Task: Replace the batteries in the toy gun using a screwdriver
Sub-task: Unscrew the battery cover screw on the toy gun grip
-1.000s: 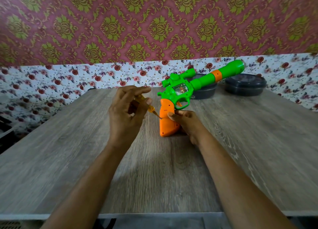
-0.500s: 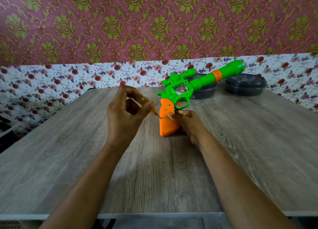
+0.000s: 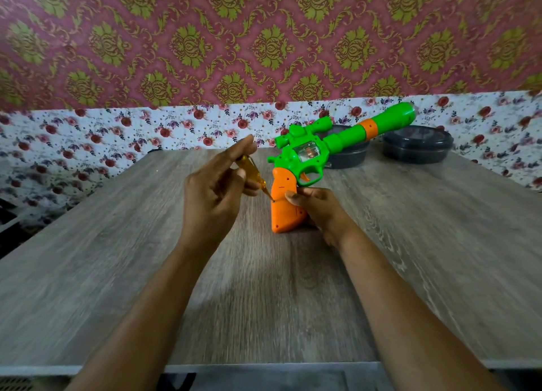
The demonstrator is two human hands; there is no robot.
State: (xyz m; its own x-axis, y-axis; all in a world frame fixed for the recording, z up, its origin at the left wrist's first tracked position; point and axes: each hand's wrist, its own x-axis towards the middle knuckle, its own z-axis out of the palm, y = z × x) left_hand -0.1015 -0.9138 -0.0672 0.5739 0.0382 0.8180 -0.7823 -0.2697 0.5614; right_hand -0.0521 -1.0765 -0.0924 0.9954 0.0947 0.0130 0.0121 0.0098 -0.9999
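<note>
Toy gun (image 3: 311, 153): It stood near the middle of the counter (image 3: 117, 273), resting on the butt of its grip. The green barrel slanted up and to the right, away from the person.
Gun features: The green body carried a scope on top, a clear window in its side and an orange band near the muzzle.
Grip (image 3: 283, 211): It was orange, with its broad face turned toward the person. The bottom edge touched the counter.
Screwdriver (image 3: 249, 169): It was a small tool with a translucent amber handle, angled down and to the right. Its tip met the left edge of the grip, about halfway up.
Left hand (image 3: 211, 197): It was raised just left of the grip and held the screwdriver.
Left fingers (image 3: 234, 154): They pinched the amber handle. The forefinger lay extended along its upper side, and the remaining fingers were curled beneath.
Right hand (image 3: 319, 211): It gripped the orange grip from the right side, with the wrist low over the counter.
Right fingers: The thumb was pressed across the face of the grip. The other fingers wrapped behind it, out of sight.
Containers (image 3: 418, 144): Two dark round lidded tubs sat at the far edge of the counter. The left one was partly hidden behind the gun.
Wall (image 3: 264, 38): Maroon and gold damask paper ran above a band of white floral paper.
</note>
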